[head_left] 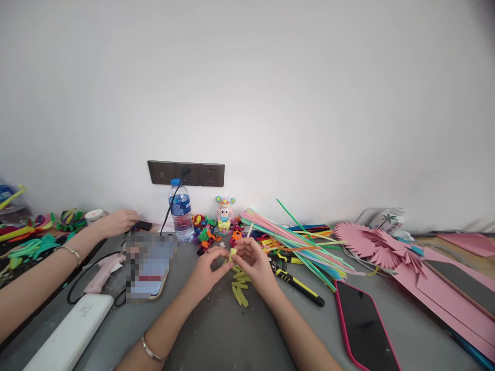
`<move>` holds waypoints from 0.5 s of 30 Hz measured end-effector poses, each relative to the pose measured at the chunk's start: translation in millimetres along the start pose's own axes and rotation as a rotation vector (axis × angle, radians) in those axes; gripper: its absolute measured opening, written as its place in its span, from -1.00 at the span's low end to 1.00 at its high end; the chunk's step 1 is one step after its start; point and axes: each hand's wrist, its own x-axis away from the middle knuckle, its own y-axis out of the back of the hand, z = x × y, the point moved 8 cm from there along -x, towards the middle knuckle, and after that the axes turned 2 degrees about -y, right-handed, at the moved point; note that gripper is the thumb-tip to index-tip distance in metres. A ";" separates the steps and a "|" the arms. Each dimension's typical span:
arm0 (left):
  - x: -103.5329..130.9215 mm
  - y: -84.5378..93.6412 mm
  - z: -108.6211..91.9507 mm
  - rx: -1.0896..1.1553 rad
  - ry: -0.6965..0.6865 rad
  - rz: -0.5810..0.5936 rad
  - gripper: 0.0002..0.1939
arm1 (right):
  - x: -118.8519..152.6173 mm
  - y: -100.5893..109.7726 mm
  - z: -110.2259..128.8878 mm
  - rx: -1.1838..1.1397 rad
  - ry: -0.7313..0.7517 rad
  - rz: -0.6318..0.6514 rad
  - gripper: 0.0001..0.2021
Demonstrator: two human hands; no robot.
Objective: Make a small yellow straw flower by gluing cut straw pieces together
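Observation:
My left hand and my right hand meet over the middle of the grey table. Between their fingertips is a small pale-yellow piece of pipe cleaner, pinched from both sides; its lower end is hidden by my fingers. Just below lie several short yellow-green pipe cleaner pieces in a loose pile. A black-and-yellow tool handle rests to the right of my right hand, its head partly covered. Behind my hands stands a small colourful figurine among bright twisted pipe cleaner shapes.
Long pipe cleaners lie in a bundle to the right, near a pink-cased phone and folded pink paper. Leftward are a water bottle, a pink glue gun, a white power bank and another person's hand.

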 end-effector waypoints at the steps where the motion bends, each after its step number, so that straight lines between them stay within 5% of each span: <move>1: -0.1 0.1 2.0 0.011 0.022 0.004 -0.86 | 0.0 -0.3 0.3 -0.005 0.000 0.002 -0.76; 7: -0.2 -1.2 10.7 0.111 0.133 0.044 -0.75 | -0.9 -0.6 0.1 -0.019 -0.001 0.038 -0.73; 15: -0.9 -1.9 6.1 0.159 0.100 0.074 -0.74 | -0.7 -0.9 3.7 -0.018 0.010 0.050 -0.72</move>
